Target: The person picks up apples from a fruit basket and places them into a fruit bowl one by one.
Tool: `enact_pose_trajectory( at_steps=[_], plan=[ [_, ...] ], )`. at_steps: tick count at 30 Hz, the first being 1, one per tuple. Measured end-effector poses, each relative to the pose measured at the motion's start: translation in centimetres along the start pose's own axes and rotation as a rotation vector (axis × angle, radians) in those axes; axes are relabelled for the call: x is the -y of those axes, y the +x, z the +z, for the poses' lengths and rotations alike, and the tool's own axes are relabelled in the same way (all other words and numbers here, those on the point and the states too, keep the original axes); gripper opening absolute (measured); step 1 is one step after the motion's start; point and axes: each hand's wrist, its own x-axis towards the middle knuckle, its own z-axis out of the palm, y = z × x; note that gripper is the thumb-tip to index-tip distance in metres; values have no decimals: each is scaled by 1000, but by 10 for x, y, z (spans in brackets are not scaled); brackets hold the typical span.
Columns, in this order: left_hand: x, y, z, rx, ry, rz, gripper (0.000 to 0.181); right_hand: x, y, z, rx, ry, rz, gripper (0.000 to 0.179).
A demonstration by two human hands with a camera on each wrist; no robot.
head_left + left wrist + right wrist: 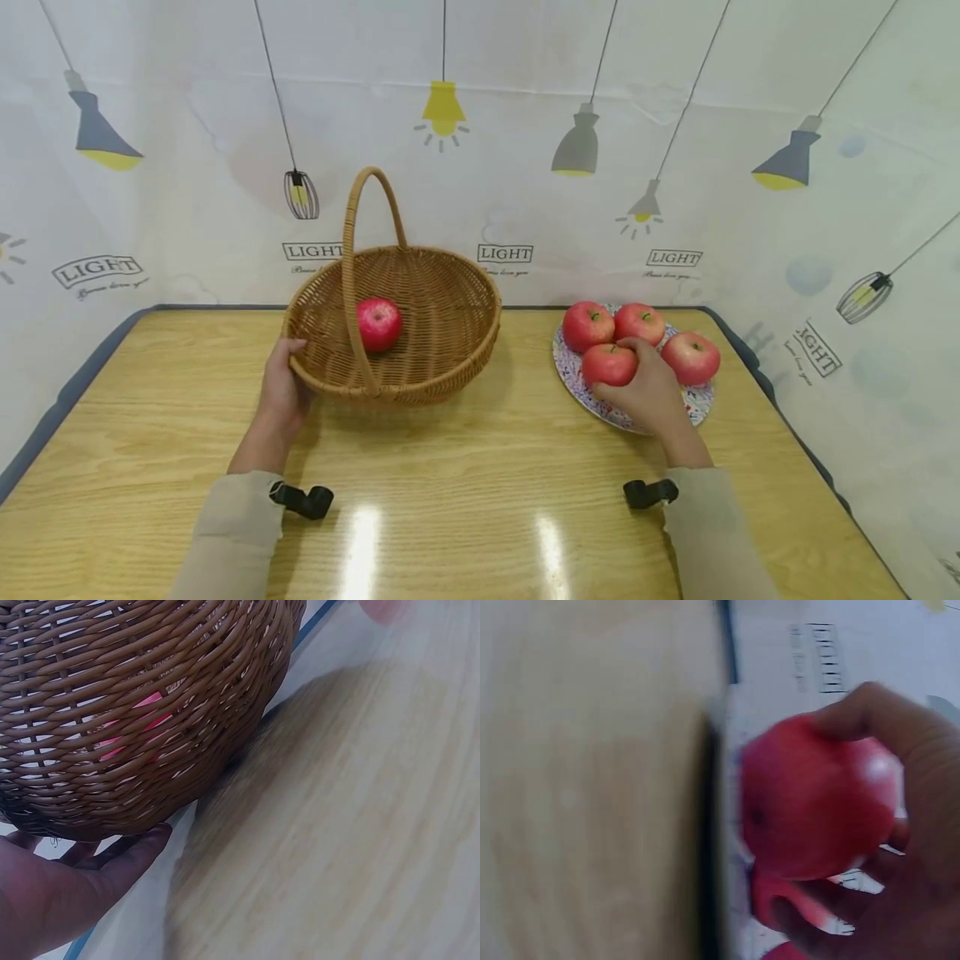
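Observation:
A brown wicker basket [427, 367] with a tall arched handle stands towards the back left, and one red apple [379, 325] lies inside it. My left hand [283, 387] holds the basket at its left side, thumb at the rim; in the left wrist view its fingers lie against the woven underside. On the right, my right hand [651, 392] grips a red apple [609, 365] between thumb and fingers, over the front of a patterned plate [592, 404]. Three more apples [588, 327] sit on that plate behind and beside the held one. The right wrist view is blurred.
Both things stand on a light wooden table [450, 492] with a dark edge. Behind it hangs a pale cloth [510, 192] printed with lamps. Bare tabletop lies between the basket and the plate. A black wrist strap piece [302, 500] sits on the left sleeve.

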Motion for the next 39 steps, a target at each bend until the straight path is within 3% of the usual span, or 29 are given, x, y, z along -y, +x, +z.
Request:
enact_pose_trajectory(
  at_steps=[4,13,20,39],
  plan=[
    [-1,0,0,-7,-4,-2,68,0,1,-6,28,-6,-20,76],
    [-1,-1,1,-1,1,-7,68,-9,3,7,-56,59,-47,81],
    [-1,-1,2,-3,-2,2,68,-10,4,8,-69,65,-49,81],
    [0,0,2,-3,-16,4,67,-7,4,10,-83,63,-68,71]
  ],
)
